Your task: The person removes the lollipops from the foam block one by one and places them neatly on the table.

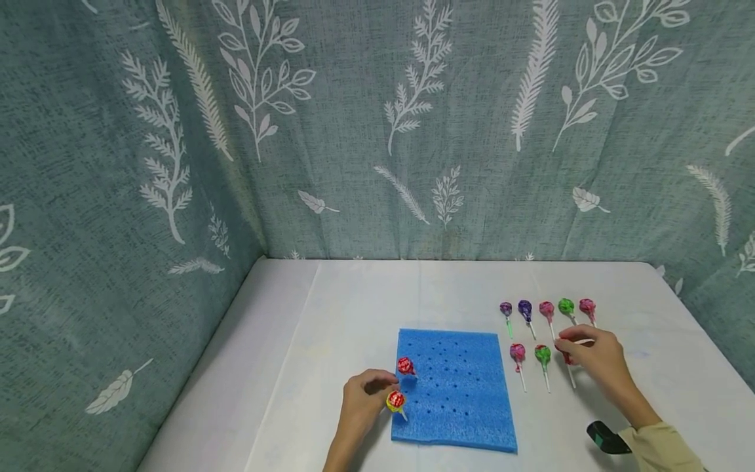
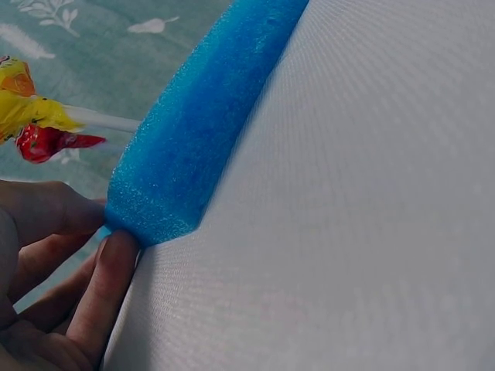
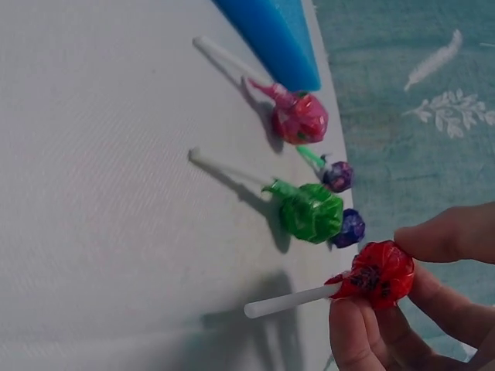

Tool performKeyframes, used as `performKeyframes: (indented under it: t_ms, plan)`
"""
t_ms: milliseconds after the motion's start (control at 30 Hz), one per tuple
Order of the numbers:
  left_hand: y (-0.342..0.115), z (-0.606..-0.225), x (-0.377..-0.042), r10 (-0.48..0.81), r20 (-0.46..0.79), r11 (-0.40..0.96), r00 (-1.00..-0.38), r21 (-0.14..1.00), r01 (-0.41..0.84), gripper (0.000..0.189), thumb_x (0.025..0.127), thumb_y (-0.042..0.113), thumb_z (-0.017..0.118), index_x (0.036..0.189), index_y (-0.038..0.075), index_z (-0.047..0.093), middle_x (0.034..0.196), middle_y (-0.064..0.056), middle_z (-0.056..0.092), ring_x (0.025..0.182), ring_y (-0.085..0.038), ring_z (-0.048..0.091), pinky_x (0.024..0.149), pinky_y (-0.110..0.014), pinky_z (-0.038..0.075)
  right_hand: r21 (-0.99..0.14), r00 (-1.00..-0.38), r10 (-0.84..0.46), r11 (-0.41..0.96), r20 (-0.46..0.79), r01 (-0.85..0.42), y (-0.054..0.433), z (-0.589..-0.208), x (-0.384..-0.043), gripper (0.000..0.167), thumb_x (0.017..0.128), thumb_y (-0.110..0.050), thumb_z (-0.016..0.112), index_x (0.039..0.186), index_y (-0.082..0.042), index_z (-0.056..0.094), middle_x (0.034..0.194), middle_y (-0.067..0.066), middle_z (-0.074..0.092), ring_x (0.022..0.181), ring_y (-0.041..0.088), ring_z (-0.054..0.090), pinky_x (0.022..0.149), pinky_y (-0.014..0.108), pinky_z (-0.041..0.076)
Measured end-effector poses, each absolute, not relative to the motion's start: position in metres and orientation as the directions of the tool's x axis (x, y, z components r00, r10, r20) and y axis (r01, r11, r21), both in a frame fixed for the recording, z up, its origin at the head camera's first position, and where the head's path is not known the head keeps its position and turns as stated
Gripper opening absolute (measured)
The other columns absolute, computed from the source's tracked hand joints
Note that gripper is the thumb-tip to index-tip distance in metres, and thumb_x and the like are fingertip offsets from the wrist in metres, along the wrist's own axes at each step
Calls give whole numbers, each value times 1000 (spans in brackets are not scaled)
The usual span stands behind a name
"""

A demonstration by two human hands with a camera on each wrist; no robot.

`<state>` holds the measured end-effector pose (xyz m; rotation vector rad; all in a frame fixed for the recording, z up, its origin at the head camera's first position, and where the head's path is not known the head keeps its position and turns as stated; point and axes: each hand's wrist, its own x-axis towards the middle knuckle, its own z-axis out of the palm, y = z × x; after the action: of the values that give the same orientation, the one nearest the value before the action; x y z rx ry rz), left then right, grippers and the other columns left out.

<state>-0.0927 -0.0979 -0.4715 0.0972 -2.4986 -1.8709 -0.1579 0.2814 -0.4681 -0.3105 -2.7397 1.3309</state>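
Observation:
At the left edge of a blue foam block dotted with small holes, my left hand pinches a corner between thumb and fingers. Two lollipops stand in the foam beside that hand: a red one and a yellow-and-red one. My right hand holds a red-wrapped lollipop by its head, with the white stick tilted over the table. Left of it lie a green lollipop and a pink one.
Behind the right hand is a row of several lollipops, including a purple one and a pink one. Near the right wrist there is a black object. A patterned green curtain hangs behind the white table.

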Motion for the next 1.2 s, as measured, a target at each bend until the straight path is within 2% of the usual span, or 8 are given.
performKeyframes:
  t_ms: [133,333,567,767,933,1200]
  plan:
    - [-95,-473,-95,-56,-25,281,-998,959,-40,9,77,0,72,86,-2,70,85,-13,68,78,-19,61,69,-22,47,-766,-979,203,624,-29,152,288,-473,-158,30,87,-20,66,103,5,64,96,20,62,76,24,58,54,23,48]
    - [-99,-488,-100,-59,-18,269,-998,963,-33,9,77,2,74,85,0,71,86,-10,69,78,-17,61,69,-22,48,-753,-982,188,642,-26,142,290,-479,-162,27,86,-16,67,103,6,64,93,18,62,73,23,57,54,22,47]
    - [-96,-474,-96,-51,-39,272,-998,961,-52,12,76,0,72,87,-3,70,87,-13,68,81,-20,61,71,-22,47,-757,-991,127,644,-31,106,292,-481,-162,25,86,-9,67,103,9,63,91,19,63,70,21,59,54,18,47]
    - [-99,-501,-104,-51,-36,266,-998,963,-48,11,76,6,75,87,2,72,87,-7,68,81,-16,61,71,-22,48,-730,-994,108,678,-17,86,294,-483,-160,31,78,-2,73,104,8,62,94,22,62,73,23,55,54,19,47]
    - [-102,-512,-107,-57,-30,265,-998,963,-44,12,76,10,77,87,6,72,87,-4,69,81,-14,61,72,-22,48,-722,-994,99,685,-37,95,296,-484,-162,34,77,-2,74,107,8,61,97,24,60,77,26,54,56,21,47]
    - [-97,-485,-100,-44,-35,283,-998,958,-46,11,77,2,73,87,-1,71,87,-11,68,80,-18,61,70,-22,48,-711,-991,110,690,-79,134,298,-488,-165,36,78,-2,73,110,6,60,105,27,57,81,28,54,60,28,51]
